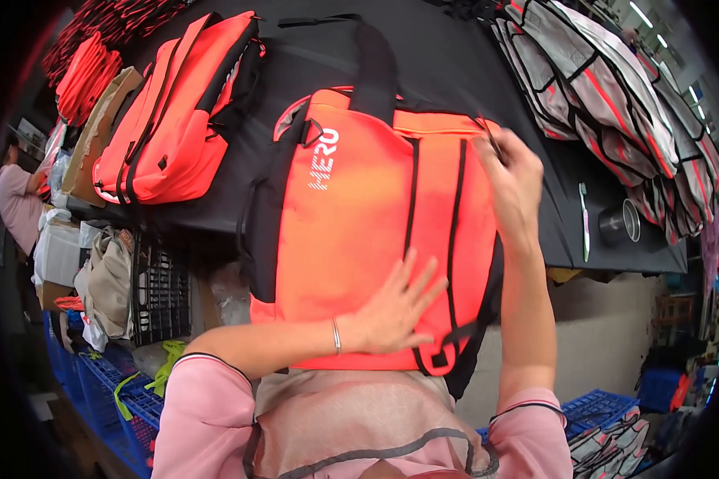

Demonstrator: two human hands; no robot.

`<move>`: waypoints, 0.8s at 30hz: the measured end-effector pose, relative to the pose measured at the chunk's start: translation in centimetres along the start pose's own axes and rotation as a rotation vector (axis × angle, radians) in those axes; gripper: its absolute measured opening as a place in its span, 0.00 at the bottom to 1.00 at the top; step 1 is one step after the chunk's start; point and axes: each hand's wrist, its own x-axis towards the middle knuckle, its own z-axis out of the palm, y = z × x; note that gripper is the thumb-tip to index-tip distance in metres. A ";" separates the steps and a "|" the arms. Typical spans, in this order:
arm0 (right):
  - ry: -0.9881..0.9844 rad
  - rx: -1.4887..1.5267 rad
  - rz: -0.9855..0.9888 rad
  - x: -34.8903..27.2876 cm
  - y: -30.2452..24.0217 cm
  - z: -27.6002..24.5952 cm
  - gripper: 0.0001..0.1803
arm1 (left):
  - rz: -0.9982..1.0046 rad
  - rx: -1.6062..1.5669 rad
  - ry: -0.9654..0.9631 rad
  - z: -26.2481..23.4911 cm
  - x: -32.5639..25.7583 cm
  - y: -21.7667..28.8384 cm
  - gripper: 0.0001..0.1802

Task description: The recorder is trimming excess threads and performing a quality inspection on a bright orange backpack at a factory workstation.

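A bright orange-red backpack [339,231] with black trim lies flat in front of me on the black-covered table, reaching over its near edge. My left hand [393,310] rests on the lower part of its front panel, palm down with fingers spread. At the far right corner of the bag, my right hand [513,172] is closed on a small, thin dark tool [494,142] that looks like thread snips, its tip by the seam. My fingers partly cover the tool. A black strap [374,68] stretches away from the top of the bag.
Another orange-red backpack [164,120] lies to the left, beside a cardboard piece [96,152]. Grey bag pieces [591,80] are piled at the right. A toothbrush [585,222] and a metal cup [620,222] sit near the right edge. Blue crates [128,383] stand below left; another person [20,191] is far left.
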 end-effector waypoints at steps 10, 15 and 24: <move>-0.087 -0.381 0.186 8.4 9.6 11.0 0.20 | -0.094 0.190 0.557 -11.0 6.0 -12.6 0.27; -0.056 -0.264 0.265 6.9 9.7 10.4 0.21 | -0.107 0.490 0.508 -12.4 5.6 -18.0 0.21; -0.070 0.007 0.285 9.1 11.5 10.4 0.18 | -0.080 0.320 0.655 -9.7 4.4 -17.6 0.15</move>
